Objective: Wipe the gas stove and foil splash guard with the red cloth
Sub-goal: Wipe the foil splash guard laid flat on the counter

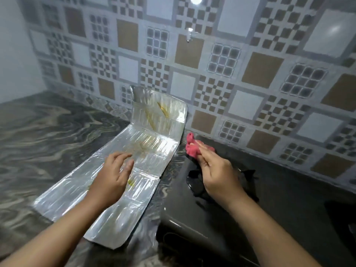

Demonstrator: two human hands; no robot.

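Head view: crinkled silver foil splash guard [123, 164] lies mostly flat on marbled grey stone counter [38, 132], centre-left of frame, far panel propped against patterned tile wall [250, 64]. Yellowish grease streaks remain on foil, so wiping there looks unfinished. Left hand [113, 174] rests on foil, fingers relaxed. Right hand [217, 172] pinches bunched red cloth [192, 146] above black glass gas stove [269, 199], lower right; stove's state hard to judge.
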